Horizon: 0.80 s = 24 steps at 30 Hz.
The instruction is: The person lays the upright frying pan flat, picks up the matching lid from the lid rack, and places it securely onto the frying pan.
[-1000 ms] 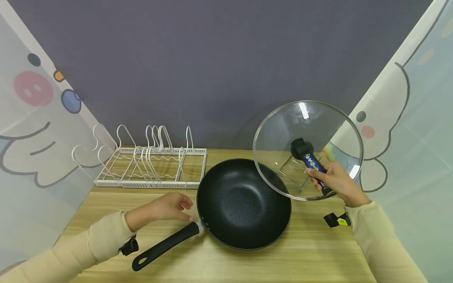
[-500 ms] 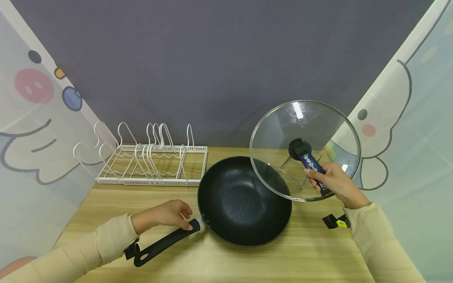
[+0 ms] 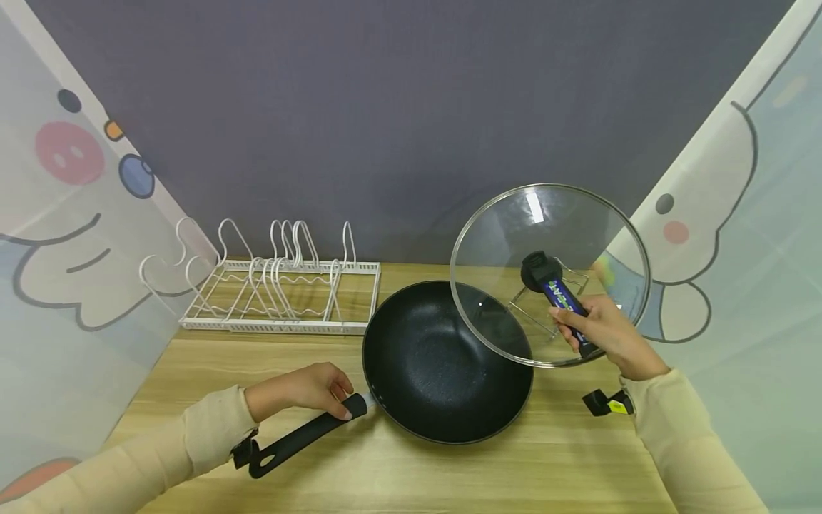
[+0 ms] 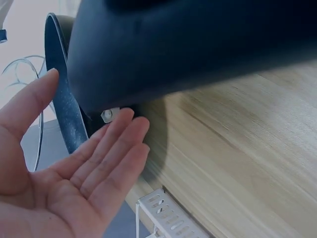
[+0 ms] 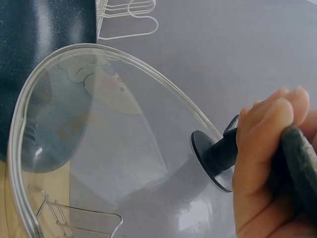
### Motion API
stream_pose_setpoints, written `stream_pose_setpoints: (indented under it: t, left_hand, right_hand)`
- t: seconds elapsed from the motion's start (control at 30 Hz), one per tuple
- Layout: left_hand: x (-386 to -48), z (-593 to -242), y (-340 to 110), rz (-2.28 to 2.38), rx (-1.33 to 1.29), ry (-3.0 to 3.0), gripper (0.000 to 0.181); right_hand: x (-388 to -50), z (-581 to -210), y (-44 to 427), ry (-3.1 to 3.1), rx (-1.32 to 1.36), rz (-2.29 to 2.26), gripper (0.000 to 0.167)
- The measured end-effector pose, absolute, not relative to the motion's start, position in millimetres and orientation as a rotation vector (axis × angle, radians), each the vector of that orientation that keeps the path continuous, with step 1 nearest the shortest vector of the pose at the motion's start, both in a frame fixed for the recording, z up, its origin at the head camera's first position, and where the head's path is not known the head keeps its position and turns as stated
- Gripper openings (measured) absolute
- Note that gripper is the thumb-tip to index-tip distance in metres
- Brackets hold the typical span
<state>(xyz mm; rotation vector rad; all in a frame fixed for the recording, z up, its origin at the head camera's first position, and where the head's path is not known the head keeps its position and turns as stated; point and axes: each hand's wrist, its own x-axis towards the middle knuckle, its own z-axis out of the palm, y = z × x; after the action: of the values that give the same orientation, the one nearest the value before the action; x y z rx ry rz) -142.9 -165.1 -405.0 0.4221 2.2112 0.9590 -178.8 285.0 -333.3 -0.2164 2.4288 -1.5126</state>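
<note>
A black wok (image 3: 449, 364) sits on the wooden table, its black handle (image 3: 308, 435) pointing to the front left. My left hand (image 3: 311, 390) is at the pan end of this handle, the thumb tip over it in the head view. In the left wrist view its fingers (image 4: 111, 163) are nearly straight and reach toward the handle's underside, without wrapping it; firm contact cannot be told. My right hand (image 3: 606, 328) grips the black handle of a glass lid (image 3: 501, 228), with the thumb along its printed label. The lid is tilted in the air, overlapping the wok's right side in view.
A white wire rack (image 3: 282, 327) with several upright loops stands at the back left. Behind the lid, a small metal wire stand (image 3: 536, 314) shows through the glass. A grey panel (image 3: 398, 128) closes off the back, and patterned sheets hang at both sides.
My left hand has come slightly down and right, so its thumb now lies over the wok handle. The lid, in my right hand's grip, has shifted slightly left.
</note>
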Motion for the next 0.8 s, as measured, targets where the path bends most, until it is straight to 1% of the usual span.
stream_pose_setpoints:
  t: [0.23, 0.47, 0.6, 0.8]
  left_hand:
    - [-146.3, -410.5, -167.2, 1.009, 0.474, 2.073, 0.031]
    - [-148.0, -416.3, -171.6, 1.014, 0.480, 2.010, 0.032]
    - [-148.3, -419.4, -173.9, 1.033, 0.491, 1.966, 0.029]
    - [-149.9, -425.0, -176.6, 1.058, 0.481, 1.905, 0.027]
  right_hand:
    - [-178.3, -335.6, 279.8, 2.413, -0.231, -1.539, 0.034]
    - [-176.7, -339.1, 277.7, 2.442, -0.242, -1.541, 0.038]
    - [-176.7, -340.6, 276.7, 2.434, -0.244, -1.547, 0.036]
    - [-177.8, -341.4, 276.0, 2.426, -0.249, -1.533, 0.038]
